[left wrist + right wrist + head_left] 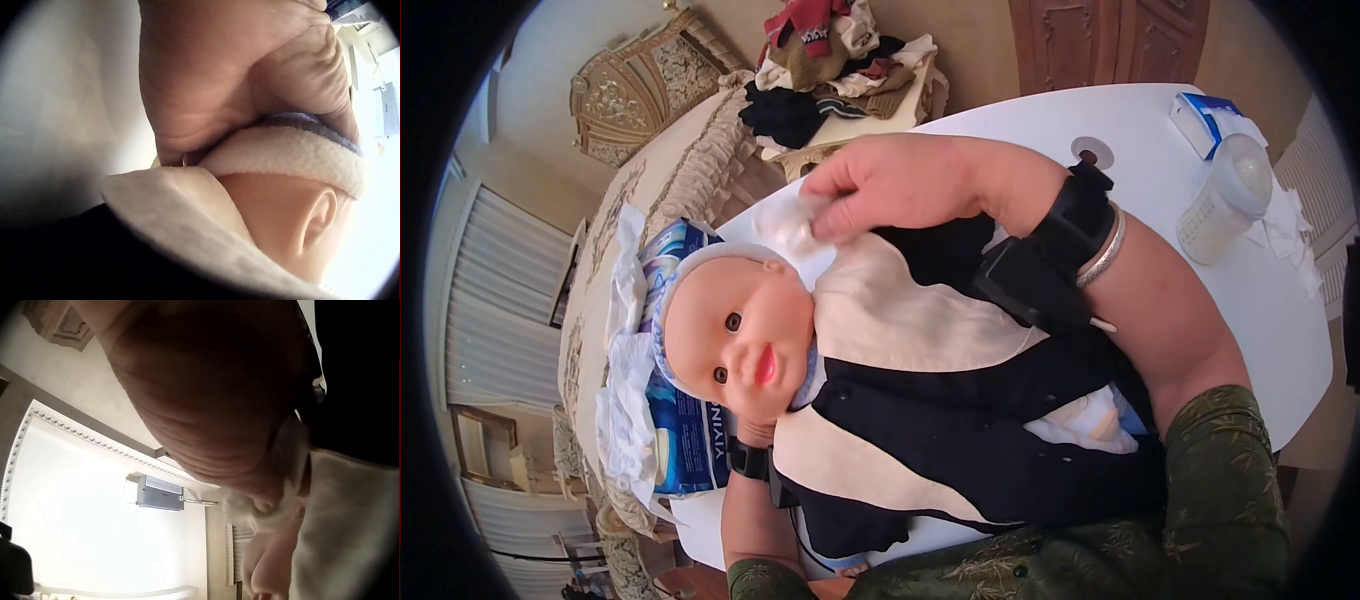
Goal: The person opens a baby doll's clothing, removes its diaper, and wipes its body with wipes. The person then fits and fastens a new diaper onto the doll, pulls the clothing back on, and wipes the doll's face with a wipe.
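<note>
A baby doll [740, 320] lies face up, wearing a blue and white cap [281, 150] and a black and cream garment [920, 320]. My left hand [237, 69] cups the back of its head, thumb on one side and fingers on the other; in the head view this hand is mostly hidden under the head. Beside the doll's ear, my right hand [910, 185] pinches a crumpled white wipe [790, 222] between thumb and fingers. In the right wrist view the wipe hangs close by the doll's face [272, 565].
Behind the doll's head sits a blue printed pack [700, 440] with white tissues [628, 400] spread over it. A baby bottle [1225, 200] and a blue and white box [1205, 125] stand on the white table [1140, 120]. Piled clothes [840, 70] lie beyond, near a bed [670, 160].
</note>
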`<state>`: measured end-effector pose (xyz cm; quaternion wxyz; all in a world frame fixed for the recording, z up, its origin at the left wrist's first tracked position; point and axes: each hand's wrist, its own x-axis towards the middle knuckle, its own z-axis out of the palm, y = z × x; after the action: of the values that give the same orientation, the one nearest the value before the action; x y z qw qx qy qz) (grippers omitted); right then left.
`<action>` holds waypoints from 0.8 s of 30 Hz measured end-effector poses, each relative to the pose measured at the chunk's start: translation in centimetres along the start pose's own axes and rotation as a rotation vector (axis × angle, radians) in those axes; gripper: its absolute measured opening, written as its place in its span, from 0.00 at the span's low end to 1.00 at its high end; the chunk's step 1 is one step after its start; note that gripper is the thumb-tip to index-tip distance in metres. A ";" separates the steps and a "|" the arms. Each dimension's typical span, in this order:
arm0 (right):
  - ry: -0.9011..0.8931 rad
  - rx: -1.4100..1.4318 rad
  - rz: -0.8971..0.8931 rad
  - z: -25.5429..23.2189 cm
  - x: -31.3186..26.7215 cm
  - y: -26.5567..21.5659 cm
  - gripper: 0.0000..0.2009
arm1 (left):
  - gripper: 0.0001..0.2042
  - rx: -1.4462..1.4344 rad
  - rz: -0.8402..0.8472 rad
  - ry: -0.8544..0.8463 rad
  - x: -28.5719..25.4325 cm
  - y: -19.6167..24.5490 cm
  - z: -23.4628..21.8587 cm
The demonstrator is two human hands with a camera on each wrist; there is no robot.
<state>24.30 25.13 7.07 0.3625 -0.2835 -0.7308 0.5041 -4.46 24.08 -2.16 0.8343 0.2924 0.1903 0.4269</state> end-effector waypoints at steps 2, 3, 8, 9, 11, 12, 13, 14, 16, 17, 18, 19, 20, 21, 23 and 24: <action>0.119 -0.305 0.046 -0.1 0.5 0.5 0.13 | 0.35 -0.001 -0.004 -0.006 -0.6 0.0 -0.1; 0.237 -0.608 0.093 0.0 0.7 0.5 0.14 | 0.35 0.000 -0.007 -0.008 -0.5 -0.1 0.0; -0.010 -0.594 0.173 2.2 1.5 -0.1 0.14 | 0.36 0.002 -0.011 -0.008 -0.5 0.1 0.1; -0.012 -0.593 0.172 2.2 1.3 -0.6 0.14 | 0.36 0.002 -0.010 -0.008 -0.6 0.1 0.1; -0.078 -0.525 0.157 2.2 0.8 -1.1 0.14 | 0.37 0.000 -0.008 -0.010 -0.4 0.1 0.3; -0.080 -0.527 0.156 2.0 0.8 -1.0 0.14 | 0.37 -0.001 -0.006 -0.012 -0.2 0.0 0.4; -0.111 -0.574 0.115 1.7 0.7 -0.9 0.14 | 0.37 -0.003 -0.003 -0.014 0.0 -0.1 0.5; -0.142 -0.620 0.073 1.5 0.7 -1.0 0.14 | 0.37 -0.004 0.000 -0.016 0.4 -0.3 0.8; -0.151 -0.625 0.034 1.3 0.3 -1.2 0.14 | 0.38 -0.006 0.004 -0.020 0.0 -0.2 0.8; -0.159 -0.628 -0.003 1.2 0.1 -1.3 0.15 | 0.38 -0.007 0.006 -0.024 -0.3 -0.1 0.7; -0.161 -0.631 -0.004 0.9 -0.2 -1.5 0.15 | 0.38 -0.008 0.008 -0.027 -0.5 0.0 0.7; -0.178 -0.583 0.002 0.7 -0.5 -2.0 0.15 | 0.38 -0.010 0.010 -0.029 -0.5 0.0 0.8; -0.195 -0.536 0.009 0.5 -0.7 -2.3 0.15 | 0.38 -0.012 0.013 -0.032 -0.4 0.0 0.9; -0.199 -0.540 0.008 0.3 -0.6 -2.1 0.15 | 0.39 -0.014 0.017 -0.035 0.4 -0.1 1.3; -0.088 -0.233 -0.120 0.1 -0.3 -1.8 0.15 | 0.39 -0.018 0.027 -0.041 0.8 -0.1 1.6; 0.031 -0.338 -0.138 0.3 -0.2 -1.9 0.14 | 0.39 -0.019 0.031 -0.045 0.5 -0.1 1.6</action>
<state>24.02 24.18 8.77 0.3547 -0.2975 -0.8171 0.3435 -3.23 23.89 -1.04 0.8345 0.2967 0.1628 0.4348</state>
